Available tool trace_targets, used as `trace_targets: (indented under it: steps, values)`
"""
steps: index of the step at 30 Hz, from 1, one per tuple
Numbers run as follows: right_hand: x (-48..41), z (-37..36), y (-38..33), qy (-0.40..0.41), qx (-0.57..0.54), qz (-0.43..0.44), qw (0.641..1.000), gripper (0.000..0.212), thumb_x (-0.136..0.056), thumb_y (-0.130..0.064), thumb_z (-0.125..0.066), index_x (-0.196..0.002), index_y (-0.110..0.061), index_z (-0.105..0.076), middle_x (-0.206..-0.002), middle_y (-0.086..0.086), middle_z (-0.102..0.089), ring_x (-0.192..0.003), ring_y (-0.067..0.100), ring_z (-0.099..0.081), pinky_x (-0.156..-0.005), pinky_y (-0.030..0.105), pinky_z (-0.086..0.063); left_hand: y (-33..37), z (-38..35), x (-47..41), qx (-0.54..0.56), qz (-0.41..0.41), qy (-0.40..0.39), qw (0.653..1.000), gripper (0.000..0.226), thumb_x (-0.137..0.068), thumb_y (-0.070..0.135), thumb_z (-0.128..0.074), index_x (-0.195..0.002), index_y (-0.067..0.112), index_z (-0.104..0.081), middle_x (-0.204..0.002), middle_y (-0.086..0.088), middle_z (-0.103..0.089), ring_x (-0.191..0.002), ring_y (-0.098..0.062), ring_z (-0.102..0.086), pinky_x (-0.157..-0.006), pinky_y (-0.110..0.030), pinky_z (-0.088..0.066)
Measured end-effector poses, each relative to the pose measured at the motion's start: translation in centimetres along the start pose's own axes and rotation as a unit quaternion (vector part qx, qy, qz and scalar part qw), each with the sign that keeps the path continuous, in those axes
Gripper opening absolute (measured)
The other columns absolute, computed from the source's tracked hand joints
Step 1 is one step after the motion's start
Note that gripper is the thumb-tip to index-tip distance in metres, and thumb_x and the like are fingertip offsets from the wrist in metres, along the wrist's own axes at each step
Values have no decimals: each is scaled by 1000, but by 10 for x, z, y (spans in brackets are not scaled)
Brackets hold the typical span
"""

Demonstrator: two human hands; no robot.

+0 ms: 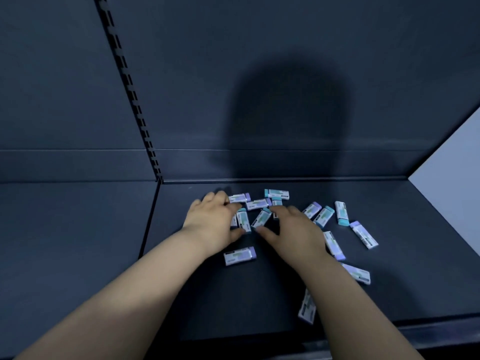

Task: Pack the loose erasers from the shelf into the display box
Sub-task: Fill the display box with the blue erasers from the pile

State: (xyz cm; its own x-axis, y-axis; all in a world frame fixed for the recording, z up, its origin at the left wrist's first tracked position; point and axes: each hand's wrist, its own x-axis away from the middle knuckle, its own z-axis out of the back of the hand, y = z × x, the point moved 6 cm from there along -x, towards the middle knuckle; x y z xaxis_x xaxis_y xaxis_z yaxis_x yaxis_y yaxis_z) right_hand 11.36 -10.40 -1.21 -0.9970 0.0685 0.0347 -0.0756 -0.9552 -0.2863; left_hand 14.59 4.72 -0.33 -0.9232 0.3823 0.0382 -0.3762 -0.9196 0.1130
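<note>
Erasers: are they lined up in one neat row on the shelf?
No, the erasers lie scattered at many different angles across the dark shelf.

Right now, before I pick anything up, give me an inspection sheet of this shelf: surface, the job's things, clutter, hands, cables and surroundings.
Surface: dark shelf, flat, with erasers lying on it.
Job's things: loose erasers scattered over the middle and right, in white sleeves with purple or teal ends; display box not in view.
Clutter: nothing seen.
Hands: left hand lies over a few erasers at the back, grip unclear; right hand is palm down, fingers spread over others.
Cables: nothing seen.
Surroundings: dark back panel with a shadow on it, slotted upright at left, pale wall at right.
</note>
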Motion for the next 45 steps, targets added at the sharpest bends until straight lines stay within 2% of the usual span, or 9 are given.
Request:
trace_targets:
  steps: [6,14,19,24,27,31,35,40,45]
  values:
    - [-20,0,1,-61,35,10,997,72,-73,-69,-58,-131,-28,-44,-129,-1,-47,-117,22,-49,-89,35,-43,-1,-5,-9,-12,26,-78,997,76,-75,64,-57,-139,30,-31,-132,0,-35,-127,-21,-29,-103,-35,-27]
    - [-28,-6,-3,-85,42,38,995,70,-73,-61,-59,-131,-25,-44,-130,-1,-46,-119,20,-47,-93,34,-42,4,-11,-9,45,34,-88,994,70,-71,56,-64,-131,27,-41,-125,1,-38,-123,-19,-35,-101,-33,-33]
    - [-28,-6,-3,-84,36,60,994,73,-73,-63,-59,-133,-24,-42,-132,-3,-45,-122,18,-45,-94,33,-41,10,-13,-7,47,40,-103,993,75,-73,58,-62,-135,26,-35,-127,2,-35,-126,-18,-33,-103,-33,-31]
    - [-19,-2,3,-76,-2,74,994,71,-73,-60,-63,-134,-30,-42,-133,-7,-45,-123,14,-44,-96,30,-39,19,-1,-2,21,40,-51,998,72,-71,62,-65,-131,28,-42,-122,4,-40,-121,-16,-38,-100,-30,-30]
    - [-8,7,9,-56,-40,88,994,70,-73,-57,-65,-134,-36,-39,-131,-10,-45,-121,12,-46,-91,28,-40,25,13,8,-33,31,-2,999,79,-70,70,-59,-133,28,-40,-123,5,-41,-121,-15,-38,-97,-29,-26]
    - [8,23,13,-50,-55,118,990,69,-72,-58,-65,-134,-43,-36,-122,-15,-45,-113,8,-49,-88,26,-42,36,27,23,-42,24,22,999,81,-69,76,-52,-133,28,-41,-123,7,-43,-121,-13,-38,-96,-28,-26]
    - [30,34,21,-75,-51,136,987,68,-71,-59,-65,-132,-47,-36,-112,-18,-43,-111,5,-49,-86,23,-40,55,30,45,-30,-1,-3,1000,81,-65,80,-51,-130,33,-42,-121,10,-43,-120,-11,-38,-93,-28,-24]
    - [55,23,19,-119,-4,167,979,61,-70,-59,-63,-127,-46,-41,-121,-14,-47,-117,9,-46,-86,26,-38,69,10,74,-53,13,-43,998,80,-66,80,-49,-129,31,-44,-126,8,-42,-122,-13,-37,-96,-31,-25]
    - [65,7,22,-137,17,169,976,71,-71,-60,-62,-135,-41,-37,-124,-9,-44,-122,11,-42,-93,29,-37,66,-13,89,-59,49,-83,994,84,-72,76,-49,-140,30,-30,-133,3,-36,-128,-18,-32,-101,-33,-24]
